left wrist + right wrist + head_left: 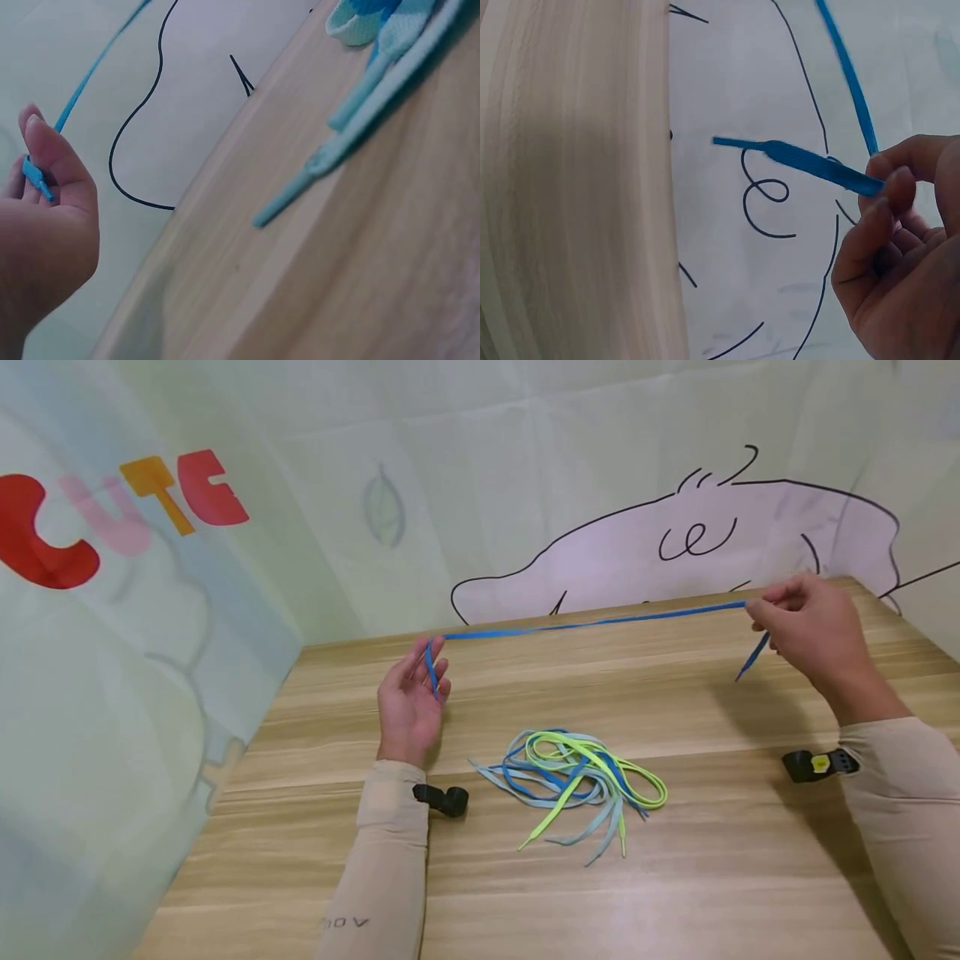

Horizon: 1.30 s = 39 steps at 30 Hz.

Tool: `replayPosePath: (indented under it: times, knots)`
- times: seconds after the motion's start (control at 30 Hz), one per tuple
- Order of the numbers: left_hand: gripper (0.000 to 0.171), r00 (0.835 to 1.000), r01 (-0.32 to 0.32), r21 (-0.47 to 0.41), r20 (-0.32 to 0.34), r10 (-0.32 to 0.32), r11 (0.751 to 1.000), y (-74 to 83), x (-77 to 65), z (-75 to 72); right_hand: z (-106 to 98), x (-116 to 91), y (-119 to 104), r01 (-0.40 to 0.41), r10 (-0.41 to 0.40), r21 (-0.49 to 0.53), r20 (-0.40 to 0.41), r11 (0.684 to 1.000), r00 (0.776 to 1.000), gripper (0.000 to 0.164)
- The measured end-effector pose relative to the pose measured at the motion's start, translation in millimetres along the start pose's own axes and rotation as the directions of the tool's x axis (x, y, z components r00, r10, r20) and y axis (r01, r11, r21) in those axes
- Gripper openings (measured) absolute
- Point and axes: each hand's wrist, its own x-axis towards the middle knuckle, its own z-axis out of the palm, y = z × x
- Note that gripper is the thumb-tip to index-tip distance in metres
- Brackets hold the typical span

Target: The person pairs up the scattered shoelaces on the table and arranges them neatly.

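Note:
A blue shoelace (600, 622) is stretched between two raised hands above the far part of the table. At its left end, my left hand (411, 706) pinches it near the fingertips, palm turned up. The short tail with its tip (46, 192) hangs over the fingers in the left wrist view. My right hand (817, 631) pinches the other end between thumb and index finger. From that grip a loose tail (810, 165) with a narrow tip sticks out. Between the forearms, a tangled pile of shoelaces (573, 768) in yellow-green, pale blue and blue lies on the table.
The wood-grain table (480, 893) reaches back to a printed curtain (480, 485) with a line drawing and large letters. Pale blue lace tips (289, 199) point out from the pile. Each wrist wears a small black camera (442, 799) on a strap.

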Motion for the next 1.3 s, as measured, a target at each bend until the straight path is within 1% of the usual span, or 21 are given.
replayPosePath:
  times: [0.13,0.23,0.33,0.47,0.63,0.77,0.93,1.13,1.3]
  knots:
    - [0.036,1.000,0.004,-0.001,0.006,-0.004,1.000,-0.6,0.3,-2.1,-1.0,1.9,5.5,-0.029,0.029,-0.062,0.011,0.998,1.000,0.032]
    - [0.037,1.000,-0.005,0.002,0.011,0.005,1.000,-0.4,0.7,-4.2,-0.5,3.5,9.5,-0.037,0.038,-0.068,0.010,0.997,0.999,0.028]
    - [0.038,1.000,-0.012,0.001,0.017,0.012,1.000,0.1,1.7,-5.7,-0.8,5.2,13.9,-0.045,0.045,-0.053,0.005,0.998,0.999,0.024]
    - [0.040,1.000,-0.015,0.006,0.019,0.015,1.000,-0.2,2.7,-6.0,-2.0,5.8,18.0,-0.084,0.085,-0.038,0.010,0.996,0.996,0.029]
    - [0.043,1.000,0.011,-0.024,0.015,-0.011,1.000,-3.6,2.2,-5.7,-1.3,4.2,19.8,-0.132,0.132,-0.004,0.041,0.991,0.990,0.033]
    - [0.046,0.999,0.029,-0.009,0.019,-0.029,1.000,-7.0,1.2,-6.6,3.3,2.5,19.5,-0.156,0.152,0.049,0.083,0.987,0.985,0.035]
    - [0.046,1.000,0.025,0.005,0.011,-0.026,1.000,-8.0,-0.4,-7.4,8.5,2.3,20.5,-0.161,0.149,0.087,0.125,0.983,0.981,0.036]
    - [0.049,1.000,0.030,0.027,-0.009,-0.030,0.999,-8.0,-0.4,-9.0,10.7,2.9,22.4,-0.181,0.168,0.107,0.116,0.978,0.979,0.030]
    - [0.051,0.999,0.040,0.047,-0.034,-0.038,0.998,-8.0,-0.5,-9.4,9.5,1.5,23.2,-0.178,0.165,0.108,0.125,0.978,0.978,0.035]
